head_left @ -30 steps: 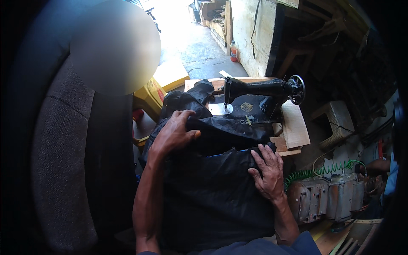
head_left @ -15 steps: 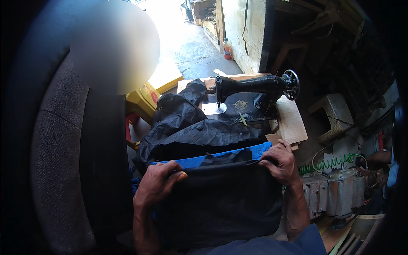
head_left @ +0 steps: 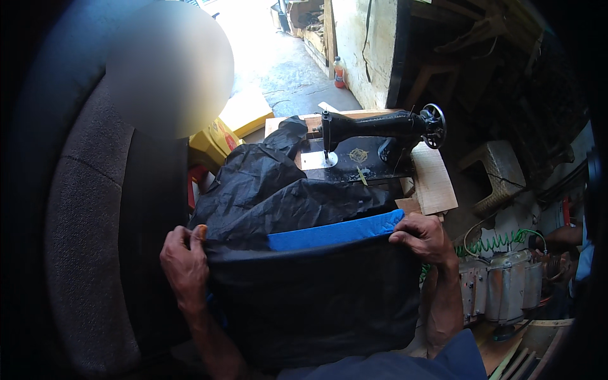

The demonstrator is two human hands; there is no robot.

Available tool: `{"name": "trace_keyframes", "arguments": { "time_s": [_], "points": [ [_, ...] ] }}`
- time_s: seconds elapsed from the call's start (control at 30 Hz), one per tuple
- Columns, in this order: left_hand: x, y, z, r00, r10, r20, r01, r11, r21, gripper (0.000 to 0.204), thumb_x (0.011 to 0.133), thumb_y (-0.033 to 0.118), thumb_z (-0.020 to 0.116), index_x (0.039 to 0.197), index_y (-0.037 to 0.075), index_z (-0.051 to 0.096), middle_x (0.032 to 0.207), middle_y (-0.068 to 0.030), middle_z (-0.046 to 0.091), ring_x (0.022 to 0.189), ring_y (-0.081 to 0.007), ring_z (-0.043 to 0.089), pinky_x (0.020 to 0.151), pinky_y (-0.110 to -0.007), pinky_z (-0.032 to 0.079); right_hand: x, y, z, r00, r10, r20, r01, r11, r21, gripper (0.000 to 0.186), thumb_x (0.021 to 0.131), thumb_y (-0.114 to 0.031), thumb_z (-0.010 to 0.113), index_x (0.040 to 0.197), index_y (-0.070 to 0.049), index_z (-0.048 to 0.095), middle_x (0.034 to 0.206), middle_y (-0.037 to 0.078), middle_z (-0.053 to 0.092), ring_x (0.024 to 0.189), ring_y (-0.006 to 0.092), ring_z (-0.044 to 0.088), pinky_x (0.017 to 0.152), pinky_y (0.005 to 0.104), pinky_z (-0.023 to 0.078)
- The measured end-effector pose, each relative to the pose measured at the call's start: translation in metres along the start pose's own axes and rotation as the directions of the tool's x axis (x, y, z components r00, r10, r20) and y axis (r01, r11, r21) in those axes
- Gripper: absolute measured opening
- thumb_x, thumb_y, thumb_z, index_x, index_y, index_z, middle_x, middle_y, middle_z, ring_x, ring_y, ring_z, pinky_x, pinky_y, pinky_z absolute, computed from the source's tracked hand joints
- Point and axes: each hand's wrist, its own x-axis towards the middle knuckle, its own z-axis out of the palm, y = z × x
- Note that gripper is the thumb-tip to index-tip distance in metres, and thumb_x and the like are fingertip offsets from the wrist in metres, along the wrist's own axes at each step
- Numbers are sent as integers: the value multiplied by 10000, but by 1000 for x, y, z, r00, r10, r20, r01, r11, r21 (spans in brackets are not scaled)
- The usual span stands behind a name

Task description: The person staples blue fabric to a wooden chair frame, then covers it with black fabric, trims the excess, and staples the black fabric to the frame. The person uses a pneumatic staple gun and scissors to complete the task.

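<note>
Clock centred on the broad front panel of the black cloth (head_left: pixel 310 297).

Cloth: stretched between both hands, on the near side of the sewing machine (head_left: pixel 380 126). Top edge of the panel runs nearly straight; beyond it, a crumpled part of the same cloth spreads toward 11 and 12, reaching just beside the plate (head_left: pixel 318 160) under the needle.

Left hand (head_left: pixel 185 263): at 9 to 10 o'clock, fingers and thumb closed on the cloth's upper corner; thumb points up.

Right hand (head_left: pixel 423 239): at 2 o'clock, thumb and fingers pinching the top edge beside the end of a blue strip (head_left: pixel 335 232). Strip shows just behind this edge, 12 to 1 o'clock.

Surroundings: machine at about 1 o'clock, its handwheel (head_left: pixel 434 126) on the right end. Yellow stool (head_left: pixel 215 144) at 11; bottle (head_left: pixel 339 73) on the floor at 12; pale stool (head_left: pixel 500 171) at 2; green hose (head_left: pixel 487 245), coiled, between 2 and 3.
</note>
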Motion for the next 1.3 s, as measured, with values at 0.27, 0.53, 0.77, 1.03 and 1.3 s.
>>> {"name": "trace_keyframes", "arguments": {
  "time_s": [0.27, 0.53, 0.77, 1.03, 1.3],
  "points": [
    [-41, 44, 40, 795, 520, -312, -549, 836, -7, 348, 978, 220, 748, 1268, 54, 652, 1200, -157, 648, 1164, -341, 622, 1054, -500, 460, 5, 1, 0, 999, 11, -36, -11, 1000, 18, 242, 922, -230, 834, 989, -3, 785, 878, 112, 762, 800, 225, 711, 736, 358, 542],
    [-28, 15, 45, 666, 654, 358, -628, 751, -203, 228, 957, 295, 764, 906, 74, 743, 832, -92, 725, 850, -270, 692, 1015, -442, 373, 7, 18, -14, 989, 120, 84, -121, 993, 6, 318, 954, -324, 811, 1009, -12, 791, 853, 98, 765, 792, 165, 709, 729, 335, 540],
    [-10, -4, 35, 942, 139, 306, -239, 917, 319, 375, 1021, 411, 687, 1016, 43, 761, 908, -166, 762, 925, -341, 697, 1051, -491, 369, 17, 24, -8, 960, 276, 49, -276, 961, -4, 402, 931, -396, 830, 965, 2, 776, 774, 87, 716, 747, 143, 667, 706, 336, 528],
    [-20, -12, 54, 926, 367, 85, -376, 916, 137, 235, 1014, 306, 703, 1057, 75, 705, 1087, -93, 696, 1073, -292, 664, 1129, -579, 308, 21, 25, -6, 974, 222, -42, -224, 974, -37, 430, 906, -405, 848, 945, 12, 750, 820, 99, 697, 808, 181, 674, 755, 375, 527],
    [-66, 28, 88, 821, 569, 48, -561, 819, -118, 161, 1001, 241, 704, 1007, 80, 710, 1025, -73, 685, 1076, -258, 629, 1124, -510, 271, 19, 31, -4, 988, 145, -58, -149, 986, -73, 411, 920, -391, 831, 945, 9, 739, 868, 102, 694, 875, 238, 670, 787, 393, 528]
  ]
}}
